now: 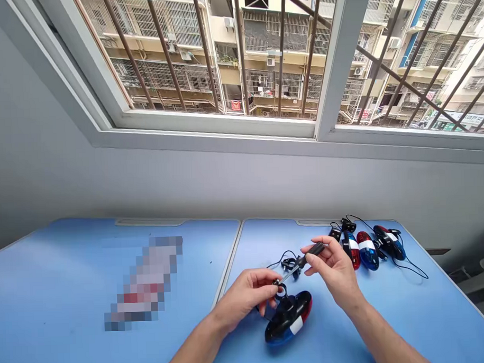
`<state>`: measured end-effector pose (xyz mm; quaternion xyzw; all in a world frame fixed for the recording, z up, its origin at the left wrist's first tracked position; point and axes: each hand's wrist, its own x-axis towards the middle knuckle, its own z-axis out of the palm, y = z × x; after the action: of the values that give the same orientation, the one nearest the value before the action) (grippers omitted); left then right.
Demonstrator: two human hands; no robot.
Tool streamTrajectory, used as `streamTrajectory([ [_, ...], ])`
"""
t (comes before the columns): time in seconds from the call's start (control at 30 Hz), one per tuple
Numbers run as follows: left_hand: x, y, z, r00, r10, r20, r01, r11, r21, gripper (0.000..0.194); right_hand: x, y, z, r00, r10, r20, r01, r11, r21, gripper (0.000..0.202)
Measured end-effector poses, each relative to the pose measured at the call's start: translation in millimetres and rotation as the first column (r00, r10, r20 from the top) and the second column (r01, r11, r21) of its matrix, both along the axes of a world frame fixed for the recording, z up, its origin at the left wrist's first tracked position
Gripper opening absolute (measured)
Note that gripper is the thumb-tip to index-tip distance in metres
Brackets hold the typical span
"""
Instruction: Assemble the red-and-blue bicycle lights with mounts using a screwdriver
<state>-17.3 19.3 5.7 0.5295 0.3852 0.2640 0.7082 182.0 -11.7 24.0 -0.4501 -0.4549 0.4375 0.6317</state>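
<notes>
My right hand (335, 268) is closed around the black handle of a screwdriver (302, 261), its thin metal shaft slanting down to the left. The tip meets the top of a black ring clamp (281, 290), which my left hand (251, 291) pinches between thumb and fingers. This clamp stands on the black base of an oval red-and-blue bicycle siren light (288, 318) with a white band, lying base up on the blue table. Just behind the screwdriver shaft is a small black clamp piece (290, 264) with a thin cable. My left fingertips partly hide the clamp's screw end.
More red-and-blue siren lights (367, 249) lie at the back right with black cables and small black switch boxes (349, 225). A pixelated flat item (146, 283) is on the left tabletop (63, 293). A wall (210, 188) and barred window rise behind the table.
</notes>
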Motion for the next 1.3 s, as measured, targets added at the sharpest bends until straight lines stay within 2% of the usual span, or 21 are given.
streamTrajectory([
  [0.2,-1,-6,-8.9,0.994,-0.048,0.1,0.058,0.993,-0.106,0.025,-1,1,-7.3,1.0,-0.02,0.023,0.02,1.0,0.006,0.034],
  [0.4,1,-11,-9.5,0.983,0.041,0.178,-0.006,0.981,-0.193,0.027,0,-2,-9.0,0.998,-0.012,0.056,0.01,0.999,0.032,0.031],
  [0.63,-1,-9,-8.0,0.958,0.101,0.269,-0.024,0.961,-0.275,0.033,0,-4,-7.0,0.999,-0.002,0.047,-0.001,0.999,0.052,0.029],
  [0.97,-2,-6,-9.3,0.938,0.163,0.307,-0.072,0.954,-0.29,0.03,-1,-3,-10.6,0.999,-0.042,0.017,0.04,0.997,0.072,0.03],
  [1.3,-2,-8,-9.0,0.944,0.192,0.268,-0.12,0.958,-0.262,0.025,-3,-2,-11.9,0.999,-0.033,-0.015,0.034,0.996,0.086,0.028],
])
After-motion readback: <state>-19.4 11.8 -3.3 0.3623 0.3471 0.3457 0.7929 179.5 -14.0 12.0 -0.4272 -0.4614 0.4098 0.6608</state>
